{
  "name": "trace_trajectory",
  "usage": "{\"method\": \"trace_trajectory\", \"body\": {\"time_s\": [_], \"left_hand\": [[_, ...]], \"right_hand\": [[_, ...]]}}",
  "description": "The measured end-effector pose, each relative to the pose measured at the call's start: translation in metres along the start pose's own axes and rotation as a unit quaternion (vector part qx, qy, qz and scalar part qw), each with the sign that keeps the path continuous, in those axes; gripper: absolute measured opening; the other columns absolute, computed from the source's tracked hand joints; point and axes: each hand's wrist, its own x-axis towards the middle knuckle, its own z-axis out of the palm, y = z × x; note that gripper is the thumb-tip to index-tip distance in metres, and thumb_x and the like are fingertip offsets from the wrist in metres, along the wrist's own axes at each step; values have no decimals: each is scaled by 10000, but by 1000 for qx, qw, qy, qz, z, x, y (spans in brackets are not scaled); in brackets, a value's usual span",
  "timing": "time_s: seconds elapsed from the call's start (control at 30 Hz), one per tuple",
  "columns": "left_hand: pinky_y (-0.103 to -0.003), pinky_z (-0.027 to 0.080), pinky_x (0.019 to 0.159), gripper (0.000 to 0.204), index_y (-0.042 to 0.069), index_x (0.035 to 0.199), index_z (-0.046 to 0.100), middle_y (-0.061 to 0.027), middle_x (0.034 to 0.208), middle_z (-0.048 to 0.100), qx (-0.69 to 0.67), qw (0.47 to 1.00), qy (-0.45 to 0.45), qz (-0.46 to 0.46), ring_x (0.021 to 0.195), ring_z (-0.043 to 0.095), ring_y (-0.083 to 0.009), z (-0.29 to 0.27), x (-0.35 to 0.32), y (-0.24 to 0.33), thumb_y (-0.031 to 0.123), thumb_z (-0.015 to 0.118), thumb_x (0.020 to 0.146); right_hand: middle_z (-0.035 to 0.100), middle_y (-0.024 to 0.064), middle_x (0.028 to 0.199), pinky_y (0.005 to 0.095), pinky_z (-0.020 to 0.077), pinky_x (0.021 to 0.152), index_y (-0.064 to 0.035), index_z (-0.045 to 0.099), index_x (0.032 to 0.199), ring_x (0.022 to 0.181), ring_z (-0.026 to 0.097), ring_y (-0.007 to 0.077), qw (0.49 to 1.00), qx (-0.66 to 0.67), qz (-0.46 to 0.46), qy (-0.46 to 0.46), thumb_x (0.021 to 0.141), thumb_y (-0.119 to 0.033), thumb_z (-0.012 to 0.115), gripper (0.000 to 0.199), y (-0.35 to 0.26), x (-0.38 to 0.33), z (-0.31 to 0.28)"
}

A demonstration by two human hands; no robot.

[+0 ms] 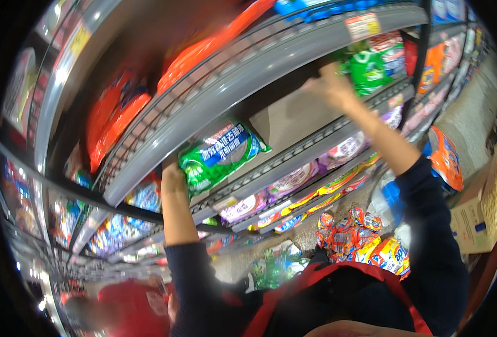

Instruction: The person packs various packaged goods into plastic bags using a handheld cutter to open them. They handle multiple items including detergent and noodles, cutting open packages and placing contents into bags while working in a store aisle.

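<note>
My left hand [172, 173] is against the left end of a green bag of detergent [223, 154] with a blue label. The bag lies tilted on a middle shelf, and my fingers are hidden at its edge. My right hand [334, 89] reaches into the same shelf farther right, blurred by motion, with thumb and fingers apart and nothing visible in it. Just right of it stand more green bags [369, 70]. Between my hands a grey-brown board or shelf surface [293, 115] shows.
Above runs a grey shelf edge with a wire rail [248, 73], bearing orange-red bags [113, 121]. Purple packs [293, 178] line the shelf below. Orange packs [352, 230] and green packs [279, 264] lie near my body. A cardboard box [473, 224] stands right; a person in red [130, 306] is lower left.
</note>
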Motion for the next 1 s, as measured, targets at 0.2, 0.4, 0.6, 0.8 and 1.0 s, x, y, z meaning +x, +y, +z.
{"method": "trace_trajectory", "body": {"time_s": [0.2, 0.4, 0.6, 0.8, 1.0], "left_hand": [[-361, 495, 803, 293, -6, 1061, 563, -99, 978, 623, -278, 936, -130, -173, 852, 611, -241, 92, -111, 46, 181, 573, 835], [-360, 516, 739, 301, 11, 1106, 540, -119, 1000, 614, -150, 895, -337, -249, 874, 618, -249, 195, -214, 12, 76, 561, 813], [-380, 505, 761, 243, -15, 1009, 569, -143, 920, 618, -251, 858, -400, -201, 854, 609, -284, 396, -142, 4, 117, 562, 806], [-334, 427, 768, 307, -81, 1024, 552, -134, 1005, 604, -67, 934, -252, 246, 860, 559, -187, 489, -133, -42, 196, 546, 891], [-449, 260, 1015, 1030, -181, 1289, 173, -362, 1278, 303, 358, 765, -330, 422, 1209, 312, -447, 416, -196, -72, 304, 790, 622]], "right_hand": [[408, 150, 1321, 341, 285, 1031, 12, 267, 1358, 1223, 374, 230, 780, 536, 33, -322, 792, -447, 626, 813, -46, -58, -3], [503, 111, 1243, 326, 304, 1012, -16, 381, 1316, 1177, 436, 199, 819, 473, 261, -190, 748, -345, 697, 728, 17, -196, -85], [601, 134, 1102, 310, 430, 898, 14, 565, 1131, 999, 576, 212, 938, 244, 242, -35, 701, -450, 712, 650, 78, -88, -200], [321, 167, 1384, 458, 202, 1049, -92, 339, 1343, 1295, 274, 335, 909, -126, 110, 382, 842, -506, 472, 664, 170, -15, -122], [71, 218, 1454, 504, 102, 1063, -22, 182, 1390, 1343, 73, 391, 932, -65, 65, 349, 835, -622, 382, 841, 205, -49, -87]]}}
